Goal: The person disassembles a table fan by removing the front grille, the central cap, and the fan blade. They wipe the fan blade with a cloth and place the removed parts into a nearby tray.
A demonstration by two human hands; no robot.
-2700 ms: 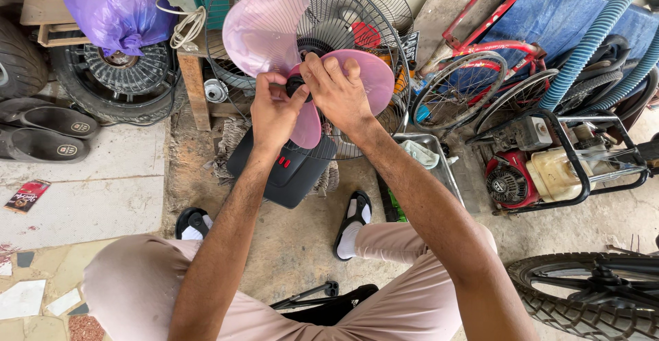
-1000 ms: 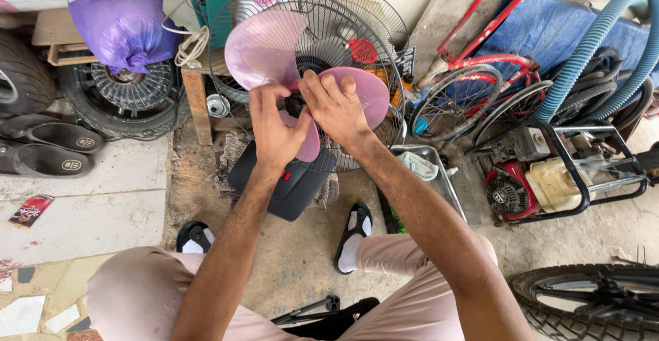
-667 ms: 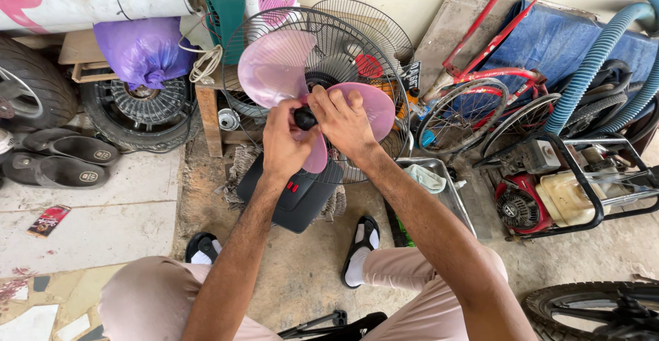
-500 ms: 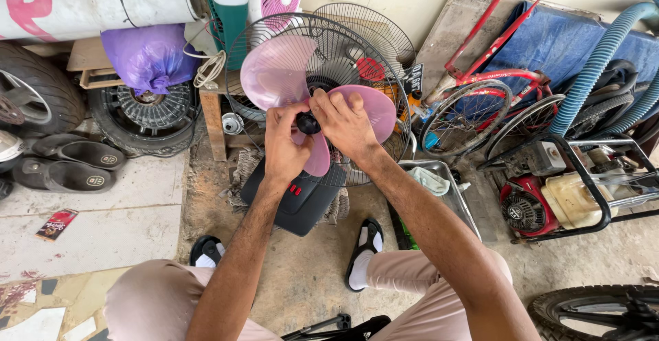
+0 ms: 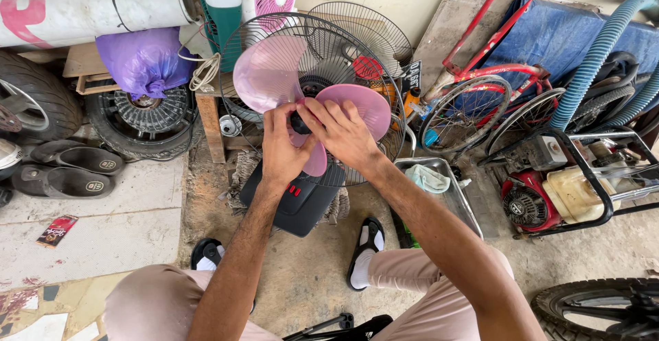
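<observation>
A floor fan stands in front of me with its black base on the ground and its wire rear guard behind pink translucent blades. Both my hands meet at the hub. My left hand and my right hand pinch a small black cap at the centre of the blades. The right palm rests against one blade. My knees in light trousers frame the lower view, and my feet in black sandals rest beside the fan base.
A metal tray with a cloth lies right of the fan. Further right are a red small engine, bicycle wheels and blue hoses. To the left sit tyres, black shoes, a purple bag and a wooden stool.
Both hands stay at the hub, and the fingers have shifted around the black cap. The camera has tilted up slightly, showing more of the wall and rolled mats.
</observation>
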